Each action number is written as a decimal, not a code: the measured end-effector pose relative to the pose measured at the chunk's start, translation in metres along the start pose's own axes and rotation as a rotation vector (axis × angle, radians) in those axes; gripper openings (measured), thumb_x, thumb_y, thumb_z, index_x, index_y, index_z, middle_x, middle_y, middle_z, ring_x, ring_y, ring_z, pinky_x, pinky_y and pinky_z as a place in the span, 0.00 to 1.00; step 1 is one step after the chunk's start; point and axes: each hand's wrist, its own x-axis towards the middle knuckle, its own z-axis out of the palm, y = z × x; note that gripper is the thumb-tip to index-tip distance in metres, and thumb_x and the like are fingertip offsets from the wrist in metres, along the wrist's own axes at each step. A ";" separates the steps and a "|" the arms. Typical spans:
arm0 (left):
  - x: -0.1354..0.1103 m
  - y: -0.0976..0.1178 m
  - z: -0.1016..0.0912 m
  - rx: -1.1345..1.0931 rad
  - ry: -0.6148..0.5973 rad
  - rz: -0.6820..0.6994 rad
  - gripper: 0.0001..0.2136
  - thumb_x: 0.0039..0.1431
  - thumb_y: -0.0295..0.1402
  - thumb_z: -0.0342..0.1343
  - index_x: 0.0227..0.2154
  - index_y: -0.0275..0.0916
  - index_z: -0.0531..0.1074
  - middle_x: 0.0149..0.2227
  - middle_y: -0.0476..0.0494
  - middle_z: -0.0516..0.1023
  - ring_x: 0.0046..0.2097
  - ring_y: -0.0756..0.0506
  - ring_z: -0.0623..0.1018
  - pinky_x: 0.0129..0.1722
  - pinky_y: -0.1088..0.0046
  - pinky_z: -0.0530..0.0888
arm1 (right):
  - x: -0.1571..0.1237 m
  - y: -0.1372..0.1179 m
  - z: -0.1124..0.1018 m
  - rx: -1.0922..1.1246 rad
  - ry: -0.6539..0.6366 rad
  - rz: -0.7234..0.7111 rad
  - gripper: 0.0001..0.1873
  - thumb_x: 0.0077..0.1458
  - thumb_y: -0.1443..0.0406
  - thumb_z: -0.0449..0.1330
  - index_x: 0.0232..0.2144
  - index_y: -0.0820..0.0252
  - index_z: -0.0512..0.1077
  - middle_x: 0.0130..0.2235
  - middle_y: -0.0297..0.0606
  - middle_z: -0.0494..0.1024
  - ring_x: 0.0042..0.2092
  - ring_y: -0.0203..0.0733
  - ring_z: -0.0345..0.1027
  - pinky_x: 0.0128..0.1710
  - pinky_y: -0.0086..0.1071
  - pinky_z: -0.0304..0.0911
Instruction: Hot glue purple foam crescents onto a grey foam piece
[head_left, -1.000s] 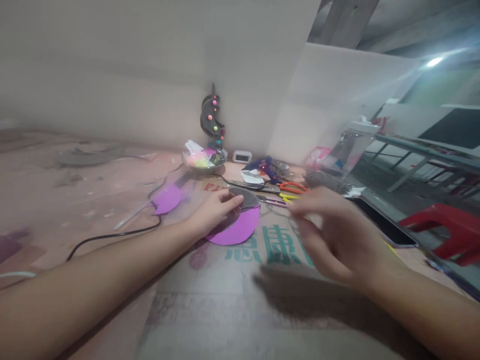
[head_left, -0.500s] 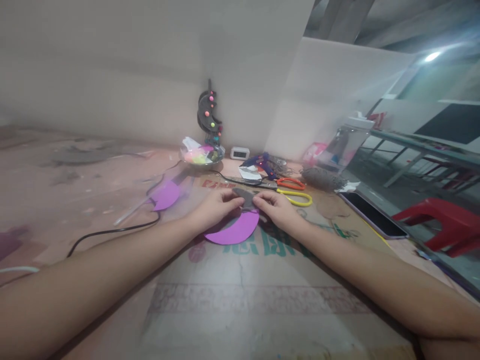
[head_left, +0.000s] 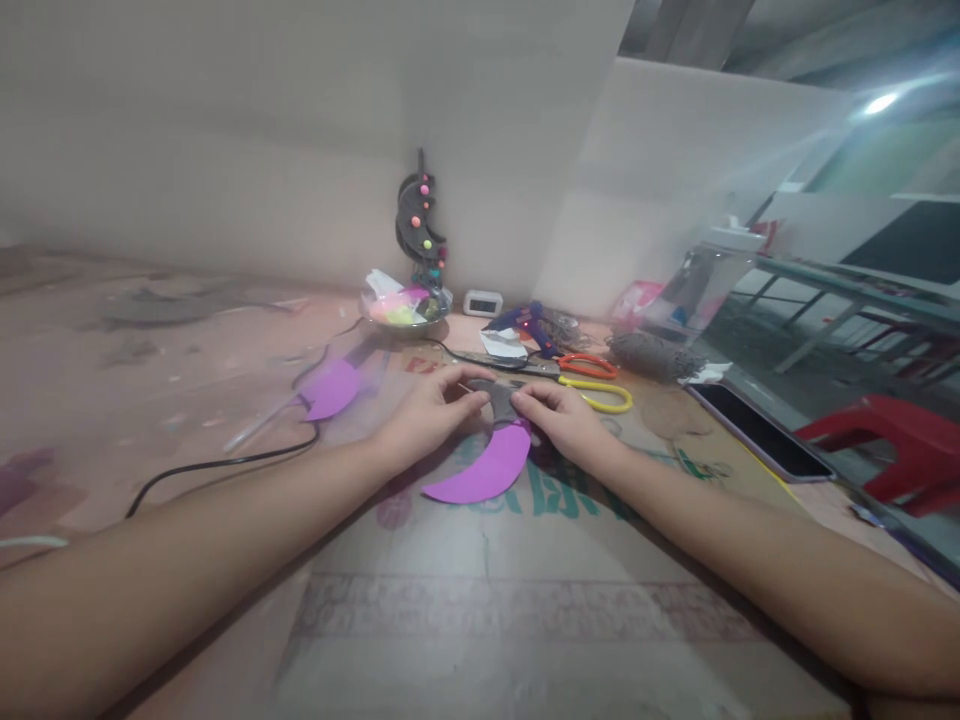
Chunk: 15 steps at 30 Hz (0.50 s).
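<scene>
**Small grey piece (head_left: 500, 402), crowded by 2 hands: skewing looks the likeliest fault**

The grey piece is near the middle of the cardboard (head_left: 540, 655) that covers part of the bench (head_left: 187, 400). The left hand (head_left: 429, 408) has its thumb and fingers narrowed on the left edge, and the right hand (head_left: 564, 415) pinches the right edge in the same way. Below, the upper end of a purple crescent (head_left: 484, 470) meets the grey piece; whether the 2 are joined cannot be told.

An uneven pull from the 2 pinches could twist the grey piece out of line with the crescent. Both look thin, so pressing inward might buckle or crease them, and the crescent's lower tip, held by neither hand, could swing aside.

Just beyond the right hand lie scissors (head_left: 551, 369) with 1 orange and 1 yellow loop; a backward sweep of the knuckles could knock them. Farther back, the blue glue gun (head_left: 526, 325) shows a red light and may be hot, so a careless reach there risks a burn. On the left, the black cord (head_left: 217, 465) runs close to the left forearm (head_left: 247, 545), where a sideways move could snag it.
</scene>
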 end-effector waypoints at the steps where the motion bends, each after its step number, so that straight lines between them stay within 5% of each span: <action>1: 0.000 0.000 0.000 0.010 0.003 0.000 0.14 0.56 0.36 0.57 0.44 0.38 0.71 0.26 0.49 0.73 0.26 0.52 0.72 0.26 0.77 0.68 | 0.000 0.000 0.000 -0.009 0.001 -0.005 0.20 0.54 0.49 0.56 0.23 0.59 0.65 0.17 0.27 0.63 0.19 0.31 0.54 0.19 0.27 0.49; 15: 0.001 0.010 -0.001 0.068 0.014 -0.157 0.12 0.55 0.41 0.57 0.29 0.35 0.70 0.24 0.49 0.74 0.26 0.51 0.72 0.26 0.76 0.67 | -0.002 -0.004 0.000 -0.258 0.054 -0.228 0.18 0.60 0.55 0.52 0.23 0.59 0.66 0.24 0.31 0.67 0.29 0.36 0.61 0.32 0.29 0.56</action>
